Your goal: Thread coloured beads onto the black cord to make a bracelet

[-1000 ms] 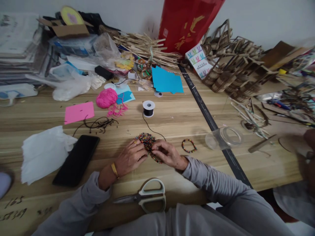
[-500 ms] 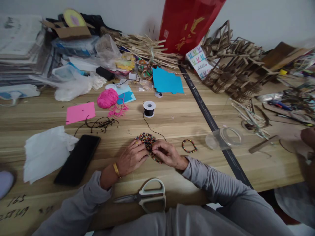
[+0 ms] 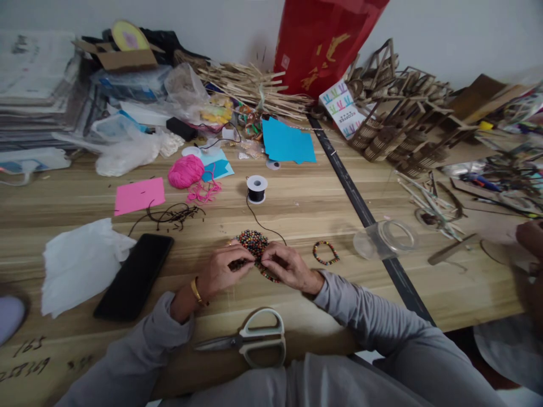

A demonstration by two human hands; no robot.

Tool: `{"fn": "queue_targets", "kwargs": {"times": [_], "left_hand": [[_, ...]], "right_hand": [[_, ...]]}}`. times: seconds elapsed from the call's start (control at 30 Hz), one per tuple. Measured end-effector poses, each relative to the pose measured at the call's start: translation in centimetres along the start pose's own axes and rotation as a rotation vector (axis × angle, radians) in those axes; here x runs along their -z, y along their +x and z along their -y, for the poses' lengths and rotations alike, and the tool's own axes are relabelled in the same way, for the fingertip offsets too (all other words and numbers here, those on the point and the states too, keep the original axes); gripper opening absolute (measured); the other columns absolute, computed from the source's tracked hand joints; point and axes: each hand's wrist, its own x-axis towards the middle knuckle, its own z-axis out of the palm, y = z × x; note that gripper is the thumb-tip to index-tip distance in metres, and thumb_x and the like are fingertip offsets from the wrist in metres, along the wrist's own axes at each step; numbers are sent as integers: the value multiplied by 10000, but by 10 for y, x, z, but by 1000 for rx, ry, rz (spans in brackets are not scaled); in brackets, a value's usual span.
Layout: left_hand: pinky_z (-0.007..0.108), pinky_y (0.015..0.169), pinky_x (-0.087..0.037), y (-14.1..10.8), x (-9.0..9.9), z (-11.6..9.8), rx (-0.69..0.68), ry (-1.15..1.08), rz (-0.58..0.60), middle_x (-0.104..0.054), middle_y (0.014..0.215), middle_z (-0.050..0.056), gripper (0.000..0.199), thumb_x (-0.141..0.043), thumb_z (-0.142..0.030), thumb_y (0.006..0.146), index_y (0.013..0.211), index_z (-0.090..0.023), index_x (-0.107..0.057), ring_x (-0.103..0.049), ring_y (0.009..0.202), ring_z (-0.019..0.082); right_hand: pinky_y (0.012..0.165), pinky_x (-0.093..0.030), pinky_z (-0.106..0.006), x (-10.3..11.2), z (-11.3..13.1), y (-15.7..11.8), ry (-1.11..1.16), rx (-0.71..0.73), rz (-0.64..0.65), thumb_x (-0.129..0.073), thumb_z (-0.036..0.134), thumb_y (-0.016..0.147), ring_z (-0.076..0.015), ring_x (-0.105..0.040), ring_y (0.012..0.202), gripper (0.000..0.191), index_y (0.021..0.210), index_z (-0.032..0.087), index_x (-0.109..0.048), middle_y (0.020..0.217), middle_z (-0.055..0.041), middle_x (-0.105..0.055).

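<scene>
Scissors lie by the wood table's near edge. Past them, the left hand and right hand pinch with fingertips at the small colored beads; I can't tell what's between. Open wood lies around the spool. Farther back, piles and a red bag crowd the wall.

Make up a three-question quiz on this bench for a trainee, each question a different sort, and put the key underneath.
1. True or false: the scissors lie nearer the person than the pile of beads does.

2. Which of these lies to the right of the right hand?
A) the phone
B) the small beaded loop
C) the white tissue

3. Fill in the blank: the ball of yarn is ____ in colour.

Key: 1. True; 2. B; 3. pink
</scene>
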Motion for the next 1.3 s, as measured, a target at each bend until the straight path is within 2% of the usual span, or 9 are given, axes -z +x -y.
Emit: {"fn": "queue_targets", "kwargs": {"times": [0.2, 0.43, 0.7, 1.3], "left_hand": [[275, 693, -524, 5, 4, -1, 130, -205, -29, -730, 719, 64, 56, -657, -162, 791, 772, -138, -704, -661, 690, 154], [272, 689, -528, 4, 2, 3, 138, -314, -19, -732, 742, 79, 58, -658, -144, 785, 780, -124, -713, -670, 707, 154], [270, 680, -533, 4, 3, 4, 143, -315, 15, -727, 746, 75, 68, -648, -159, 791, 787, -130, -709, -662, 708, 150], [287, 701, -541, 2, 1, 4, 144, -310, 44, -726, 773, 87, 73, -648, -167, 805, 801, -128, -710, -669, 738, 162]], "right_hand": [[658, -455, -270, 0, -1, -1, -3, -2, 12, -491, 303, 937, -151, -550, 715, 185, 841, 159, -556, 767, -65, -589], [639, -448, -262, 0, -2, -1, -39, 4, 14, -484, 296, 934, -143, -532, 687, 192, 821, 156, -551, 748, -60, -583], [579, -416, -237, -1, 0, 0, -71, 7, 10, -497, 285, 916, -126, -499, 628, 178, 802, 156, -540, 703, -38, -552], [562, -409, -228, -2, -1, -1, -79, 17, 22, -519, 243, 901, -124, -500, 618, 139, 795, 158, -550, 695, -36, -550]]}}
